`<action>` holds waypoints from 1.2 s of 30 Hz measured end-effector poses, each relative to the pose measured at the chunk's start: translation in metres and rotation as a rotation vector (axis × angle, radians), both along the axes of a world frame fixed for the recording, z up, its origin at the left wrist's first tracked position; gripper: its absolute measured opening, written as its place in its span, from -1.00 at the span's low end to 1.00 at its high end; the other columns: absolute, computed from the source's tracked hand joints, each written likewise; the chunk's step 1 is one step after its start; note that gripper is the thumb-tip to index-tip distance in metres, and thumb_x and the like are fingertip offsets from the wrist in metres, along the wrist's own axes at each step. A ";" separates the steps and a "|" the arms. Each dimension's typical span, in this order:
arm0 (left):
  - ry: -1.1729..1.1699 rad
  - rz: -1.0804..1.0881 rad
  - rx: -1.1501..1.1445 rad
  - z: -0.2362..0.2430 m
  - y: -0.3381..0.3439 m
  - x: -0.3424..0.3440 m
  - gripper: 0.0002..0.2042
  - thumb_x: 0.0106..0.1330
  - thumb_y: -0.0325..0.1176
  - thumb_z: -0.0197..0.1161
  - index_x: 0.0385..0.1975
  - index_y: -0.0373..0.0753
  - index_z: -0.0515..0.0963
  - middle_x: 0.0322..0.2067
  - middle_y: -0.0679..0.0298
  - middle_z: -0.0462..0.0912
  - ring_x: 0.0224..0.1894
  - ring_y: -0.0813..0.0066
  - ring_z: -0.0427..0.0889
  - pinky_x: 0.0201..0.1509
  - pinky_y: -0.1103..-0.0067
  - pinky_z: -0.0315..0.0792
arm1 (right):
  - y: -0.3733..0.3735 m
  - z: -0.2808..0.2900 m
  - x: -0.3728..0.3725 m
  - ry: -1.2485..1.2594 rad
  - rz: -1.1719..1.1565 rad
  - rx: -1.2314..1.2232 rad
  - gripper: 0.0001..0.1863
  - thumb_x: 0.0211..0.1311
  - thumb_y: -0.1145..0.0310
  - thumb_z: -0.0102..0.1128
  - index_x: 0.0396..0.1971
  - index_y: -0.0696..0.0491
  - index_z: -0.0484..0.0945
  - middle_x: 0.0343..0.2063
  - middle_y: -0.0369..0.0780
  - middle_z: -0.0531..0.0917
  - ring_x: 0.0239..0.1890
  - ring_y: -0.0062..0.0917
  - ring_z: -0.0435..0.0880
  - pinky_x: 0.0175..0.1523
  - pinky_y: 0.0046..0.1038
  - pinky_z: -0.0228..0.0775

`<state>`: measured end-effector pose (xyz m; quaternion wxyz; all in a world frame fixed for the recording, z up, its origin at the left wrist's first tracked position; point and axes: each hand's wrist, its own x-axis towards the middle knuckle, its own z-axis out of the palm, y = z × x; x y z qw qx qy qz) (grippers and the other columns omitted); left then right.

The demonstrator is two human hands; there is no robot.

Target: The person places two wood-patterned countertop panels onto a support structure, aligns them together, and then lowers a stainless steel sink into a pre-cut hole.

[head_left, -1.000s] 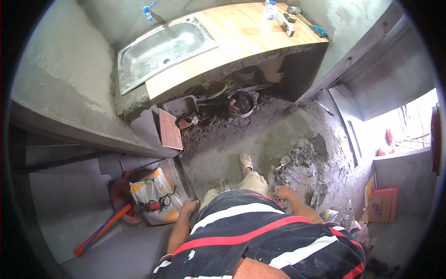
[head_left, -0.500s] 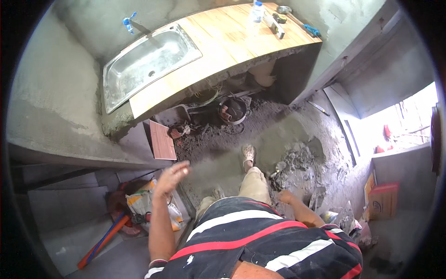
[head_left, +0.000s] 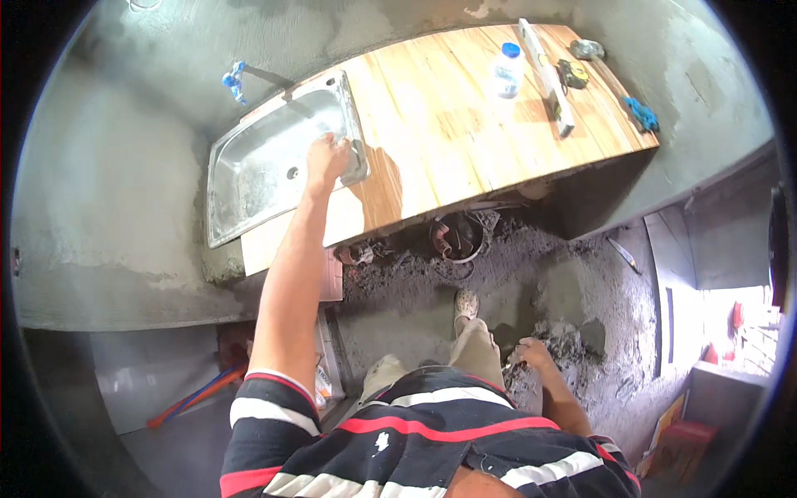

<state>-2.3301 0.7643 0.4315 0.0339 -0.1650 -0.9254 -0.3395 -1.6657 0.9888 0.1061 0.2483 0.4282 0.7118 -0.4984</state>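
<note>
My left arm stretches forward, and my left hand point(head_left: 327, 161) is over the right side of a metal sink point(head_left: 249, 170). Its fingers look curled in, with nothing visible in them; whether they touch the metal I cannot tell. The sink is set into a wood-patterned countertop point(head_left: 432, 112). My right hand point(head_left: 530, 352) hangs low beside my right leg, above a heap of wet grey mortar point(head_left: 573, 342). Its fingers are bent inward, and what they hold, if anything, is too small to make out.
On the countertop are a clear bottle point(head_left: 508, 75), a spirit level point(head_left: 548, 83), a tape measure point(head_left: 573, 73) and a blue-handled tool point(head_left: 641, 114). A blue tap point(head_left: 235, 80) juts from the wall. A bucket point(head_left: 458, 239) stands under the counter, amid rubble.
My left hand has moved from low beside the counter up and forward over the sink, its fingers curling. My view has shifted toward the countertop. My right hand stays low.
</note>
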 end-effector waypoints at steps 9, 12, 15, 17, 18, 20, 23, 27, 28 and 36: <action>-0.097 0.355 -0.428 -0.008 0.102 -0.067 -0.55 0.19 0.00 0.30 -0.22 -0.34 0.73 -0.12 -0.09 0.74 -0.03 0.03 0.75 -0.01 0.26 0.62 | 0.112 0.047 -0.007 -0.070 -0.018 0.190 -0.68 0.20 0.18 0.22 -0.23 0.11 0.72 -0.35 -0.05 0.77 -0.30 -0.21 0.75 -0.15 -0.21 0.56; -0.089 0.367 -0.363 -0.015 0.135 -0.071 -0.56 0.18 0.00 0.31 -0.26 -0.31 0.75 -0.15 -0.06 0.76 -0.05 0.05 0.77 -0.03 0.26 0.62 | 0.142 -0.030 0.095 0.133 0.274 0.310 -0.77 0.18 0.20 0.22 -0.36 0.03 0.73 -0.37 -0.12 0.77 -0.37 -0.33 0.74 -0.27 -0.31 0.57; -0.164 0.401 -0.342 -0.002 0.118 -0.068 -0.55 0.17 0.01 0.32 -0.26 -0.32 0.76 -0.17 -0.07 0.77 -0.06 0.04 0.77 -0.04 0.28 0.62 | 0.117 -0.036 0.075 0.115 1.141 0.582 -0.76 0.02 0.33 0.31 -0.24 -0.06 0.74 -0.31 -0.18 0.74 -0.33 -0.28 0.76 -0.22 -0.24 0.66; -0.162 0.394 -0.316 0.000 0.113 -0.072 -0.55 0.16 0.00 0.31 -0.25 -0.33 0.76 -0.18 -0.09 0.76 -0.08 0.01 0.77 -0.04 0.28 0.62 | 0.110 -0.045 0.072 0.012 0.762 0.127 -0.70 0.23 0.21 0.20 -0.15 0.05 0.73 -0.26 -0.14 0.75 -0.40 -0.47 0.72 -0.40 -0.34 0.60; -0.164 0.384 -0.306 -0.001 0.115 -0.075 -0.55 0.16 0.00 0.31 -0.25 -0.33 0.76 -0.18 -0.09 0.76 -0.08 0.01 0.77 -0.04 0.28 0.62 | 0.103 -0.052 0.072 0.007 0.754 0.137 -0.70 0.23 0.21 0.20 -0.15 0.05 0.73 -0.26 -0.14 0.75 -0.40 -0.47 0.72 -0.40 -0.34 0.60; -0.200 0.353 -0.309 -0.009 0.116 -0.084 -0.56 0.14 -0.03 0.29 -0.25 -0.33 0.75 -0.18 -0.11 0.75 -0.08 -0.02 0.76 -0.03 0.26 0.62 | 0.091 -0.068 0.069 0.058 0.359 0.101 -0.75 0.12 0.29 0.23 -0.22 -0.05 0.75 -0.27 -0.18 0.75 -0.26 -0.31 0.75 -0.17 -0.27 0.65; -0.090 0.322 -0.335 -0.022 0.106 -0.093 -0.56 0.13 -0.04 0.28 -0.27 -0.34 0.75 -0.19 -0.12 0.75 -0.09 -0.04 0.76 -0.04 0.25 0.62 | 0.082 -0.056 0.027 0.073 0.242 0.131 -0.77 0.06 0.31 0.23 -0.26 -0.06 0.74 -0.28 -0.13 0.74 -0.21 -0.22 0.76 -0.12 -0.22 0.66; -0.078 0.332 -0.324 -0.016 0.114 -0.082 -0.56 0.12 -0.02 0.28 -0.30 -0.34 0.75 -0.21 -0.11 0.75 -0.09 -0.05 0.76 -0.04 0.25 0.63 | 0.082 -0.028 -0.010 0.200 0.297 0.287 -0.74 0.04 0.29 0.24 -0.24 0.00 0.73 -0.19 -0.02 0.73 -0.15 -0.19 0.76 -0.10 -0.18 0.65; -0.111 0.364 -0.321 -0.012 0.114 -0.082 -0.56 0.12 -0.02 0.28 -0.30 -0.34 0.75 -0.21 -0.12 0.75 -0.10 -0.05 0.76 -0.04 0.25 0.63 | 0.088 -0.022 -0.020 0.130 0.284 0.211 -0.72 0.04 0.27 0.25 -0.24 0.01 0.72 -0.19 0.00 0.72 -0.15 -0.18 0.75 -0.07 -0.16 0.64; -0.109 0.174 -0.259 -0.013 0.085 -0.073 -0.55 0.08 -0.06 0.36 -0.25 -0.40 0.71 -0.18 -0.19 0.73 -0.07 -0.11 0.73 0.00 0.23 0.58 | 0.106 0.021 -0.070 0.240 0.816 0.283 -0.67 0.13 0.27 0.24 -0.12 0.05 0.68 -0.10 -0.09 0.74 -0.06 -0.22 0.74 -0.01 -0.20 0.59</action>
